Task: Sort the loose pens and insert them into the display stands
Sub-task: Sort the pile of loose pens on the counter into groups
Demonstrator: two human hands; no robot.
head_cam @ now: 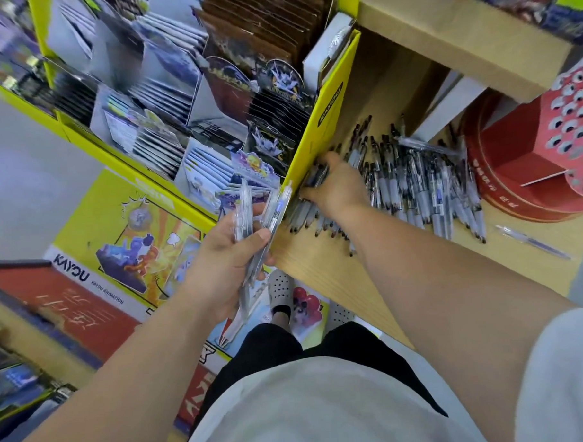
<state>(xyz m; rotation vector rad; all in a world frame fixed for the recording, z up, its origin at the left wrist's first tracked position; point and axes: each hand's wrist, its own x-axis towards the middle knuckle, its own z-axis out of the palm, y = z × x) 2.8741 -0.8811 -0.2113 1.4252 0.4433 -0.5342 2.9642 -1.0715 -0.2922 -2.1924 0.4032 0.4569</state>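
The left grip (233,256) clutched a bundle of clear pens (250,219) beyond the desk (386,277) edge; a slackened thumb could spill them. The right grip (337,185) pinched a few of the loose pens (415,188) heaped on the desk, and dragging might roll neighbours off

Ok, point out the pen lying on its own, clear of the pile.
The clear pen on the bare shelf, right of the pile and near the red stand. Every other pen sits in the heap or in the left hand.
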